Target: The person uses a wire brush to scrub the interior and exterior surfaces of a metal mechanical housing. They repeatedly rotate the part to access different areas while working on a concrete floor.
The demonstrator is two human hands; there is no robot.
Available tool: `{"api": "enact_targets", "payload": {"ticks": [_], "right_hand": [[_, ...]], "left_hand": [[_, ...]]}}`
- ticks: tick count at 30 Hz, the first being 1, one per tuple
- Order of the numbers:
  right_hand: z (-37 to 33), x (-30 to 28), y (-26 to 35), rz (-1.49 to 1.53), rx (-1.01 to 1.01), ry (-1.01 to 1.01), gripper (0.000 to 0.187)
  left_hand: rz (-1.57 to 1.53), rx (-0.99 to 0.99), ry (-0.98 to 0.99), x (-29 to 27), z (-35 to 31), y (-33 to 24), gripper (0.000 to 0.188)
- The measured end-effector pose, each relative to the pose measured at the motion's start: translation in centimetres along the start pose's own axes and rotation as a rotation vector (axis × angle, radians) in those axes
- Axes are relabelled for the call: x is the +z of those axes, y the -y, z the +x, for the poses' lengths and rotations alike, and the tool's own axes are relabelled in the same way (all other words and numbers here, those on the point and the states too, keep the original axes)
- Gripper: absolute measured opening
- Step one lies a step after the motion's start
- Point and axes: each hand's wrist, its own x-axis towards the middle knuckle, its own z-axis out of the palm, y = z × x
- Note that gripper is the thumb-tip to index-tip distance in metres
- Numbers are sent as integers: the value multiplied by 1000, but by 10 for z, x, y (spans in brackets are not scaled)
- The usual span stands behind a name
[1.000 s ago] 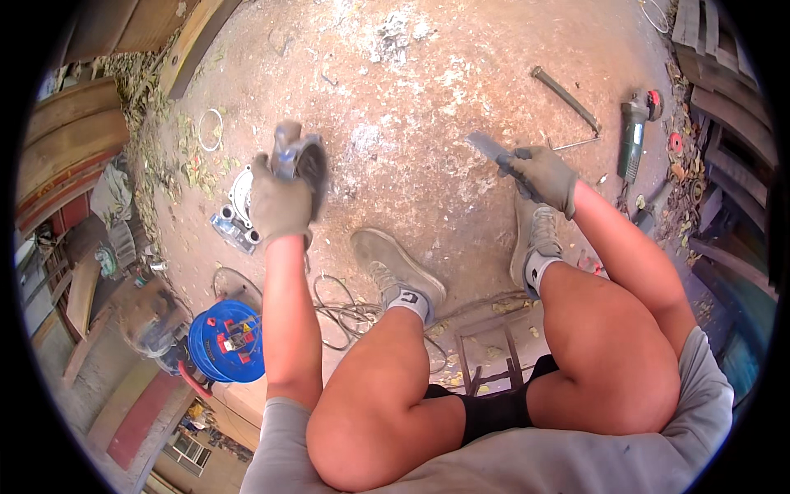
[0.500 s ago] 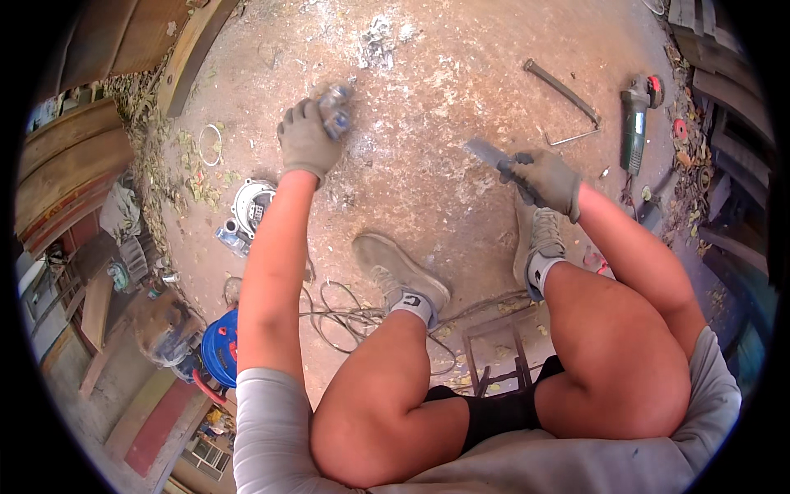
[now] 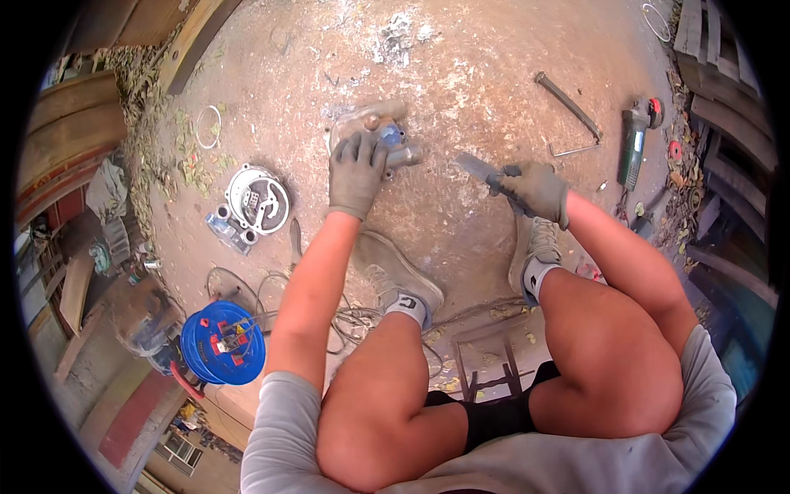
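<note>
Head camera: looking straight down on a rusty-brown floor (image 3: 469,90), both gloved hands in play.
Left hand (image 3: 356,177): out in front, fingers bent and slightly parted over the near side of the metal housing (image 3: 390,133), holding it; the thumb's grip is hard to make out.
Metal housing: ahead of the left shoe (image 3: 403,267), pipe stub pointing right; on the floor or just above it, can't tell which.
Right hand (image 3: 539,189): above the right shoe (image 3: 535,244), fingers wrapped closed round the dark handle of a scraper (image 3: 476,167), its flat blade aimed at the housing, a gap between.
In the way: the glove covers the housing's near left part, and the left forearm crosses over the tangled cable (image 3: 350,317).
Left flank: a round casting (image 3: 257,200) lies open side up, blue-grey ports beside it; nearer, a blue cable reel (image 3: 222,342); farther out, a thin wire ring (image 3: 208,127).
Right flank: a long bar (image 3: 568,107) lies slanted, a bent rod (image 3: 576,149) by its lower end; beyond, a green grinder (image 3: 633,148) and a small red disc (image 3: 675,150).
Edges: stacked planks (image 3: 732,132) right, a wooden beam (image 3: 193,49) upper left.
</note>
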Motion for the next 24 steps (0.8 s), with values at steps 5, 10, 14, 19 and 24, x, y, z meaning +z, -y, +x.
{"api": "enact_targets", "payload": {"ticks": [5,10,14,19,24], "right_hand": [[-3,-1,-3,64,25,-17,39],[-10,4,-15,198,54,-35,41],[-11,4,-30,145,-27,-98,44],[4,28,-24,-361,-188,-119,52],[-7,46,-10,-632,-154,-100,66]], "left_hand": [[-124,-177,337,-70,84,23,41],[-729,-636,483,-126,117,38,44],[-1457,-915,447,-107,24,12,37],[-2010,-1693,456,-12,-109,-72,13],[-1575,-1600,413,-1,-146,-108,22]]}}
